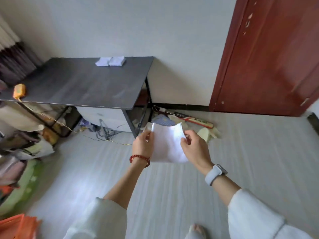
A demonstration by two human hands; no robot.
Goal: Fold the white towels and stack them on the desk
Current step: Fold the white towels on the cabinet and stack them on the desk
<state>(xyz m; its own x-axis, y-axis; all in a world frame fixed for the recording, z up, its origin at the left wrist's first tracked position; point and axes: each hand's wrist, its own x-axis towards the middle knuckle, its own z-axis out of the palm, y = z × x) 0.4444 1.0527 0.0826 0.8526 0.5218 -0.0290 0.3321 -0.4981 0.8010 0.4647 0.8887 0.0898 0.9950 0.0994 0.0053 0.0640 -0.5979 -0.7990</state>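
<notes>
Clutter crowds the floor ahead of me: a tangle of black cables (105, 132) under the dark grey rectangular desk (77, 83), a thin yellow cord (57, 120) running from a small orange-yellow device (19, 91) on the desk's left edge down to the floor, a white cabinet (107, 119) tucked beneath the desktop, and, past the desk's black metal leg (130, 122), a blue patterned cloth (163, 120), pale yellowish scraps (208, 133) and a long red-and-black flat object (193, 119) lying along the skirting; it carries printing, but too blurred for me to read. A dark red wooden door (269, 56) fills the right side, a radiator and dark curtain (15, 62) the far left, with bags and bedding (22, 152) heaped below and something orange (17, 226) at the bottom left corner. Nothing lies between me and the desk but bare pale floor. I hold the thin white towel (168, 145) in the air, in front of and below the desk's near right corner, hanging from its two upper corners. My left hand (143, 145), with a red bead bracelet (139, 158) at the wrist, pinches the upper left corner; my right hand (194, 147), with a pale blue watch strap (214, 175) on the wrist, pinches the upper right corner between thumb and fingers. Two folded white towels (111, 61) sit side by side, touching, at the desk's far edge against the wall. My white sleeves (250, 219) show below, and one bare foot (198, 229) on the floor.
</notes>
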